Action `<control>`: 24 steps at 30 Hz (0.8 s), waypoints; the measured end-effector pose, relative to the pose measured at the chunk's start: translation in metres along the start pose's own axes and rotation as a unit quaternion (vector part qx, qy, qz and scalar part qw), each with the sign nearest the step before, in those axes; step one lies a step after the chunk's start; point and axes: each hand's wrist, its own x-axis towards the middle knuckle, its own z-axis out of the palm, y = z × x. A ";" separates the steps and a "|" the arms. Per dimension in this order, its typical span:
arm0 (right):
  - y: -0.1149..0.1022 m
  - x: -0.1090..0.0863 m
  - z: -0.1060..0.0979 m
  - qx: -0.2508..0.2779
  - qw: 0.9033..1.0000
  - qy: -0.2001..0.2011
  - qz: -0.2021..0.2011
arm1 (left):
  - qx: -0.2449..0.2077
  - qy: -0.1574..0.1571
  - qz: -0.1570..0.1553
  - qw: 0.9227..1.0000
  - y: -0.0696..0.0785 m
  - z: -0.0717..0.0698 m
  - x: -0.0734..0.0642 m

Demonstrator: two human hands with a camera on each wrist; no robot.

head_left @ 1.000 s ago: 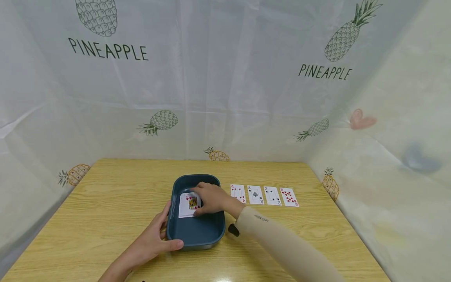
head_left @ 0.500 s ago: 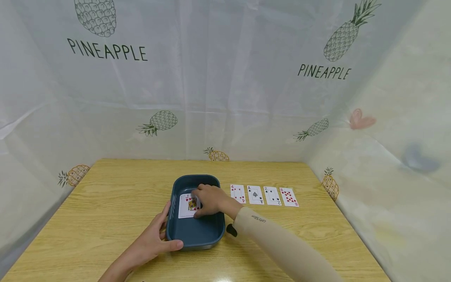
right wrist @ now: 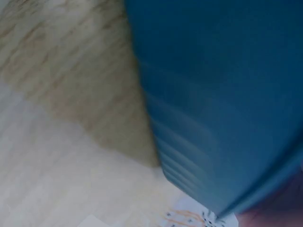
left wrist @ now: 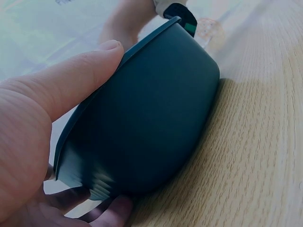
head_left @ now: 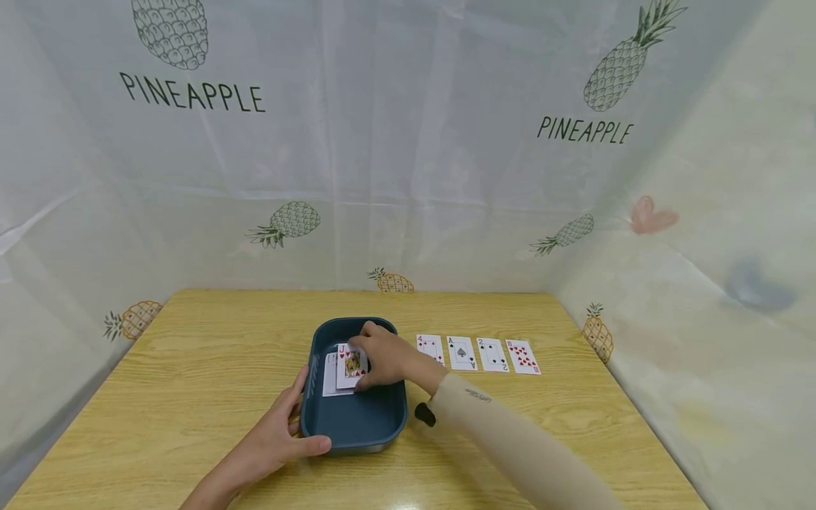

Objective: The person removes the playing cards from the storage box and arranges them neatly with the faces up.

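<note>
A dark blue tray (head_left: 363, 419) rests on the wooden table. My left hand (head_left: 275, 433) grips its near left corner; in the left wrist view the thumb of my left hand (left wrist: 42, 109) lies on the rim of the tray (left wrist: 151, 109), fingers around the side. Inside the tray, my right hand (head_left: 389, 358) pinches a jack of hearts playing card (head_left: 351, 365) by its right side. Other white cards (head_left: 329, 379) lie beneath it, mostly covered. The right wrist view has the outer wall of the tray (right wrist: 203, 85) but hides the fingertips.
Right of the tray, playing cards lie face up in a row: a four of diamonds (head_left: 428, 346), an ace of spades (head_left: 462, 353), a black two (head_left: 493, 354) and a red ten (head_left: 523, 356). A pineapple-printed curtain (head_left: 408, 177) hangs behind the table (head_left: 159, 411).
The jack of hearts has shifted right and slightly up off the cards under it, pulled by my right hand. My left hand keeps its grip on the tray.
</note>
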 end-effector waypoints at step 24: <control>0.160 -0.155 -0.070 0.073 0.996 0.055 0.008 | 0.014 0.020 0.014 1.000 -0.002 0.002 -0.002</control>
